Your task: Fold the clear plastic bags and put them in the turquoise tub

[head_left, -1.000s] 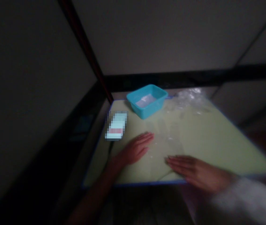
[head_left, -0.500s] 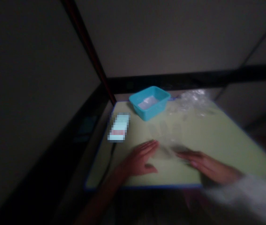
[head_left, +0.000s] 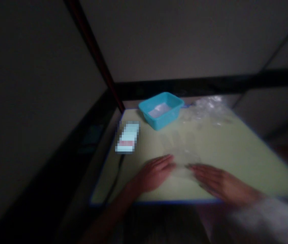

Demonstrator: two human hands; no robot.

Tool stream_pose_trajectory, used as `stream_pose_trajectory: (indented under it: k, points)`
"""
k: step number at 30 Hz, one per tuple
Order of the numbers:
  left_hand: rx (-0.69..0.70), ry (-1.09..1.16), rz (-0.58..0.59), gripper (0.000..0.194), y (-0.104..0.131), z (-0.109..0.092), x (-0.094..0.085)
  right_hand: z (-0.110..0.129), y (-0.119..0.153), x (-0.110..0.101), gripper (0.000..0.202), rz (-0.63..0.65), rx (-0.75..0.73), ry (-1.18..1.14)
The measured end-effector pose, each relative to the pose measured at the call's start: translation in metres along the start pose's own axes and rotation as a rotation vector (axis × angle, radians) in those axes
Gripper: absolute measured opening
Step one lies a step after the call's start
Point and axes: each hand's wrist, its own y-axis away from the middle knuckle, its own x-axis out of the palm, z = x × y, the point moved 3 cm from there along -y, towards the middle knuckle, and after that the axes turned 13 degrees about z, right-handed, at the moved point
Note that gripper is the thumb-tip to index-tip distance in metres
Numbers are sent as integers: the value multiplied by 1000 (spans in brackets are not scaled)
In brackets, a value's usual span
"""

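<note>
A clear plastic glove [head_left: 181, 149] lies flat on the pale yellow table, its finger shapes pointing away from me; its outline is faint. My left hand [head_left: 156, 173] rests at the glove's near left side, fingers stretched out and held close together. From the right, my right hand [head_left: 212, 178] lies over the glove's near right part, palm down with the fingers extended. Only a small gap separates the fingertips of both hands. Neither hand is closed round anything.
A turquoise plastic basket [head_left: 156, 123] with something whitish inside stands at the back. Right of it lies a crumpled heap of clear plastic [head_left: 211, 106]. A lit, pixelated phone-like screen [head_left: 128, 137] is at the left, with a dark cable [head_left: 115, 179] running towards me.
My right hand has turned flatter, its palm facing down. My left hand has shifted slightly right, and its thumb no longer shows. The glove stays in about the same place.
</note>
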Motion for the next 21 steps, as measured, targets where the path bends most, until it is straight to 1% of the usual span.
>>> stream_pose_trajectory:
  k: [8,13,15,18,21]
  points:
    - [-14,-30,-1,33,0,-1,-1,-13,5,2,42,76,78,-26]
    - [12,-12,-16,35,1,0,0,-16,5,0,39,120,90,-126]
    - [7,42,-4,36,2,1,0,-17,4,-2,39,129,93,-175]
    - [-11,189,17,38,2,6,-1,-23,3,-6,38,99,124,-229]
    - [-21,344,10,36,-3,11,-9,-31,0,-11,38,85,175,-290]
